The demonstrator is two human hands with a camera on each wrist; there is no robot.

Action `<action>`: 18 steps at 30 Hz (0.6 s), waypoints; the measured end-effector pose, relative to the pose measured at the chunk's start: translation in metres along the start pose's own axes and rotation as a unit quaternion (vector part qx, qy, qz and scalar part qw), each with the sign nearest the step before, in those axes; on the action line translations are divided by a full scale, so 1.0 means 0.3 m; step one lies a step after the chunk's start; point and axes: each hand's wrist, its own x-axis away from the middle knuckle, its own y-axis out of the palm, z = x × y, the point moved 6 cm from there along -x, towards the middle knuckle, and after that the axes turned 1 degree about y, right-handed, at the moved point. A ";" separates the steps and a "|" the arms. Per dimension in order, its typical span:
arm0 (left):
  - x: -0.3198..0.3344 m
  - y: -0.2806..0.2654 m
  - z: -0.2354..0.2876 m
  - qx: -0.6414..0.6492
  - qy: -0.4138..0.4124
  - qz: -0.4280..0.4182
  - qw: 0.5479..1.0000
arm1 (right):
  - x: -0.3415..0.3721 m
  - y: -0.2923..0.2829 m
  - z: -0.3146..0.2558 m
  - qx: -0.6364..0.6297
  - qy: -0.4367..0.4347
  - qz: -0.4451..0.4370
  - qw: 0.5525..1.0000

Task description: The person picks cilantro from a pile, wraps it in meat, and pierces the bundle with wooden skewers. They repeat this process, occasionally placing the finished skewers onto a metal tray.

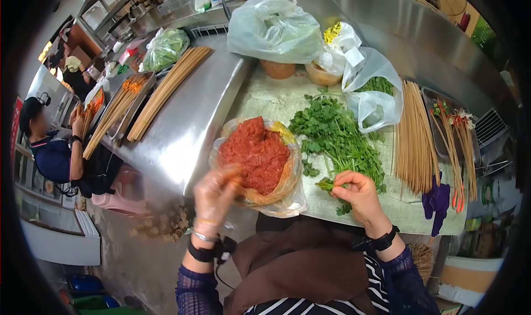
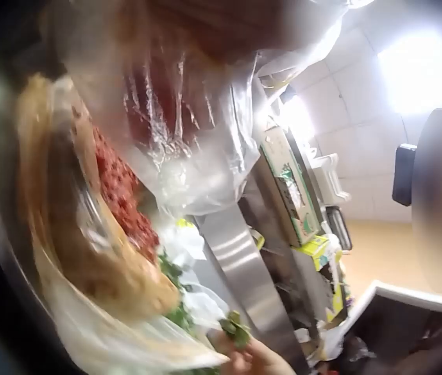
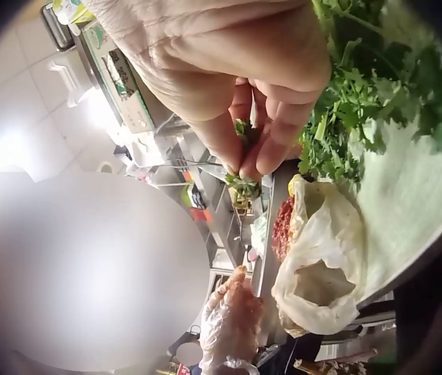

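Observation:
My right hand (image 1: 357,198) pinches a small folded sprig of cilantro (image 1: 325,186) between thumb and fingertips. Beyond those fingers lies a heap of loose cilantro (image 1: 332,129) on the pale green board. Red minced meat (image 1: 257,154) fills a bowl lined with a plastic bag (image 1: 293,190). My left hand (image 1: 213,196) wears a clear plastic glove and is at the bowl's near left rim, blurred, its fingers loosely bent. Reddish bits cling to the glove in the right wrist view, where the sprig (image 3: 243,186) pokes out below the right fingertips.
Wooden skewers (image 1: 416,138) lie right of the cilantro, beside a tray with filled skewers (image 1: 462,143). Plastic bags of greens (image 1: 274,30) stand at the back. On the steel counter (image 1: 191,105) lie more skewers (image 1: 171,91). Another person (image 1: 52,143) sits at left.

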 end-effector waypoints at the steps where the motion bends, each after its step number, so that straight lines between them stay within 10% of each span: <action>1: -0.026 -0.036 0.012 -0.089 0.114 0.031 0.989 | 0.008 -0.008 0.003 0.005 0.006 0.006 1.000; 18: -0.103 0.062 0.050 -0.388 0.180 -0.032 0.903 | 0.023 -0.032 0.004 0.033 0.029 0.017 0.999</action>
